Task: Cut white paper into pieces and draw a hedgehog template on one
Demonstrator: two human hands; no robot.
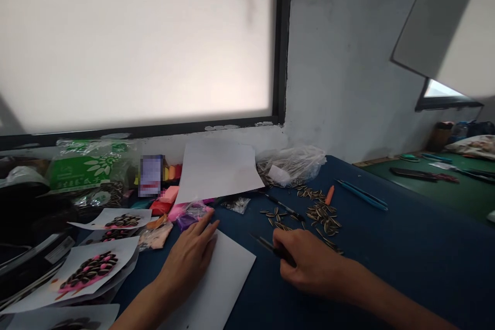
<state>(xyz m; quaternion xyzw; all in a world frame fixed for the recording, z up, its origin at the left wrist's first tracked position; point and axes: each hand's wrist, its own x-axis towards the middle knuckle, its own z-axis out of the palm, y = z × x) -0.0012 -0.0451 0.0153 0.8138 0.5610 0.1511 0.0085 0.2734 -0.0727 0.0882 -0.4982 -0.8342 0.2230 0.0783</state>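
My left hand (191, 250) lies flat with fingers stretched out on a white sheet of paper (232, 263), its fingertips close to a purple clay packet (187, 220). My right hand (303, 260) is closed around a dark-handled tool with a thin pointed blade (263, 242); whether it is a knife or scissors is hidden in the fist. The blade points left toward the paper but stays apart from it. Striped sunflower seeds (325, 216) lie loose just beyond my right hand, with a black pen (284, 207) among them.
Blue tweezers (361, 195) and an orange stick (329, 195) lie at the right. Another white sheet (220, 170) leans at the wall beside a clear plastic bag (297, 162). Printed pictures (88, 273) and a green bag (88, 167) are on the left.
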